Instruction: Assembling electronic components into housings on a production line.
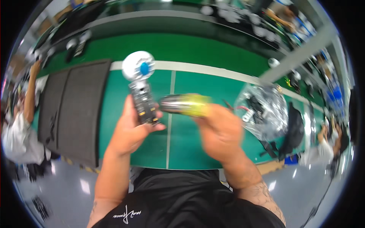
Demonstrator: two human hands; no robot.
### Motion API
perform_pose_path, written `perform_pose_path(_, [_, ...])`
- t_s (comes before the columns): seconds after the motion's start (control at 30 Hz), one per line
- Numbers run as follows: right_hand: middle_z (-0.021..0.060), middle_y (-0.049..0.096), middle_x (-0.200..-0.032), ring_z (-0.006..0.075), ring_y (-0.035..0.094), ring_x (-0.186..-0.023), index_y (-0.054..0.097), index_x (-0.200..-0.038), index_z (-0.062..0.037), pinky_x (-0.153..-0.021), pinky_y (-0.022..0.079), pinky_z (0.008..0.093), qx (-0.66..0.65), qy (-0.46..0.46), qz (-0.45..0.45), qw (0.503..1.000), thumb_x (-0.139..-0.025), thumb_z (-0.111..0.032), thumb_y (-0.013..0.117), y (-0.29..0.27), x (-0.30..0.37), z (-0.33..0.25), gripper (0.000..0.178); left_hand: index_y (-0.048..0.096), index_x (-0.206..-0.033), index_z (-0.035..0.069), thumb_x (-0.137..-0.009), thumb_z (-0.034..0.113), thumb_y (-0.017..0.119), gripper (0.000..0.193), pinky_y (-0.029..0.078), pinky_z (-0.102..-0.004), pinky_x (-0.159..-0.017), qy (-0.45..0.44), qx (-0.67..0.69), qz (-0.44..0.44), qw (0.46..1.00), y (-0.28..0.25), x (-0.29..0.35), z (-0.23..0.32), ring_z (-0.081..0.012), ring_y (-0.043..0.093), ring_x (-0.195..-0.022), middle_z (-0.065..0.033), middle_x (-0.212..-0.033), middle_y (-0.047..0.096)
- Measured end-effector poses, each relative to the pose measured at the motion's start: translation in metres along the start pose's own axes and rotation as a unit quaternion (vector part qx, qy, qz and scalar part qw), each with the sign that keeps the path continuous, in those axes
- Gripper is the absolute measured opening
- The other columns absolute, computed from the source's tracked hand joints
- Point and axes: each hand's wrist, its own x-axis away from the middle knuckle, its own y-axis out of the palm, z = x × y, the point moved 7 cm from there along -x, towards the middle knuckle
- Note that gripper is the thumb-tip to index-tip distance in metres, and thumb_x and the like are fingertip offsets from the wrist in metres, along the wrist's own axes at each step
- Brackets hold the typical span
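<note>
Landmark: green table [190, 144]; all positions refer to it.
Left hand [131, 131]: closed around the bare circuit-board handle of a small handheld fan [140, 87], held above the table's centre, white fan head with blue hub pointing away.
Right hand [220, 131]: motion-blurred, closed on a yellow-and-dark cylindrical casing [186, 104], just right of the fan.
Handling, judged: fan is light; exposed board is fragile; grip by the board edges, not its components.
Table, right side: clear plastic bag [262, 110] of parts.
Table, left side: dark mats [76, 110].
</note>
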Motion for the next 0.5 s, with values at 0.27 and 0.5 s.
perform_pose_path(0.27, [0.0096, 0.077, -0.101, 0.0195, 0.067, -0.076, 0.075, -0.130, -0.0041, -0.067, 0.053, 0.0305, -0.006, -0.020, -0.062, 0.998, -0.085, 0.008, 0.071, 0.016, -0.003, -0.003, 0.047, 0.016, -0.167, 0.013, -0.081, -0.013, 0.055, 0.098, 0.062, -0.0397, -0.084, 0.006, -0.025, -0.009, 1.000, -0.002, 0.003, 0.003, -0.0259, 0.062, -0.112, -0.0183, -0.136, 0.053])
perform_pose_path(0.5, [0.0044, 0.068, -0.087, 0.0194, 0.058, -0.069, 0.074, -0.135, -0.0106, -0.063, 0.049, 0.0315, 0.082, -0.003, -0.129, 0.988, -0.088, 0.004, 0.069, 0.057, -0.008, 0.014, 0.049, 0.029, -0.162, 0.010, -0.087, -0.008, 0.052, 0.081, 0.061, -0.0347, -0.075, -0.019, -0.035, 0.035, 0.999, 0.009, 0.002, 0.007, -0.0227, 0.064, -0.101, -0.0175, -0.127, 0.059])
